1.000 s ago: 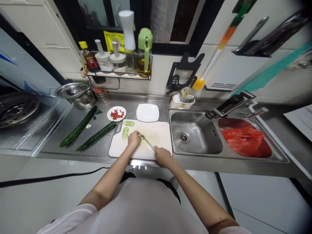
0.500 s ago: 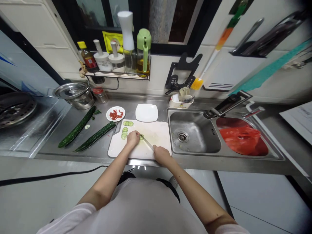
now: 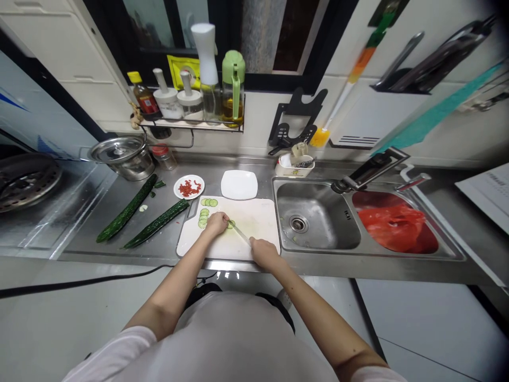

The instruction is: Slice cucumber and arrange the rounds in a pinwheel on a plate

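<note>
Little is changing since a second ago: both hands are staying over the cutting board, with the blade edging slightly nearer the fingers. Two whole cucumbers are lying left of the board, and cut slices are gathering beside the left hand. That hand is curling down onto a short cucumber stub mid-board and pinning it. The right hand is clenching the knife by its handle. The stub is probably light, wet and slippery, so it is best held from above with the fingertips tucked.

A short pale-green cucumber stub lies pinned under the fingertips of the left hand. The slim knife slants out of the right hand toward it, its tip seemingly touching the cut face.
</note>
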Tool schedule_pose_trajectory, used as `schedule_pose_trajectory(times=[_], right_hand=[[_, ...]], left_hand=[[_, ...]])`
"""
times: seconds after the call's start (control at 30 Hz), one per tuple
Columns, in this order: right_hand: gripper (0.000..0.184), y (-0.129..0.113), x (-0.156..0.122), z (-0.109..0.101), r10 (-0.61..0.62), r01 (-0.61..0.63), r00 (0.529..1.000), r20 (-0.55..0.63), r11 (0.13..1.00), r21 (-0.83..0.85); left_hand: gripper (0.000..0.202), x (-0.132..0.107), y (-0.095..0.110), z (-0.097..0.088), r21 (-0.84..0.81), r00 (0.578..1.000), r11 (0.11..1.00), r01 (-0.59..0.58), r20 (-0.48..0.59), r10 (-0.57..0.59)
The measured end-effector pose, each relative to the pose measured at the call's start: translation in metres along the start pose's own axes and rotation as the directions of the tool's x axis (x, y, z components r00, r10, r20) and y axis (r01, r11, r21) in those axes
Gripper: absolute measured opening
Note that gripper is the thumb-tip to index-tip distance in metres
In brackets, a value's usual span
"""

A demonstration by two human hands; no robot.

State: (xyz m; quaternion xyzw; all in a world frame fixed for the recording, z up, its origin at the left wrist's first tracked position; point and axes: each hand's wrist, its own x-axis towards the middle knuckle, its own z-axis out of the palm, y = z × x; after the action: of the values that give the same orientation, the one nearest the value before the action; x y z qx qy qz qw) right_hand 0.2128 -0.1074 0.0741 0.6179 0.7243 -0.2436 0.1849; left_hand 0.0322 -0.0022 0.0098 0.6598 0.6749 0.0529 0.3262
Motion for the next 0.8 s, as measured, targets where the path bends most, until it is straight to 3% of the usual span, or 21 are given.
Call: schedule_pose_trajectory(times=[0.5, 0.8], right_hand=[[0.034, 0.006, -0.002, -0.003, 0.002, -0.007, 0.998, -0.059, 0.997, -0.083], [0.028, 0.018, -0.019, 0.017, 0.049, -0.040, 0.996, -0.078, 0.993, 0.112]], left_hand=[[0.024, 0.005, -0.007, -0.006, 0.030, 0.994, 0.995, -0.097, 0.046, 0.096], [0.024, -0.004, -0.003, -0.002, -0.002, 0.999, 0.999, -0.051, -0.002, 0.051]])
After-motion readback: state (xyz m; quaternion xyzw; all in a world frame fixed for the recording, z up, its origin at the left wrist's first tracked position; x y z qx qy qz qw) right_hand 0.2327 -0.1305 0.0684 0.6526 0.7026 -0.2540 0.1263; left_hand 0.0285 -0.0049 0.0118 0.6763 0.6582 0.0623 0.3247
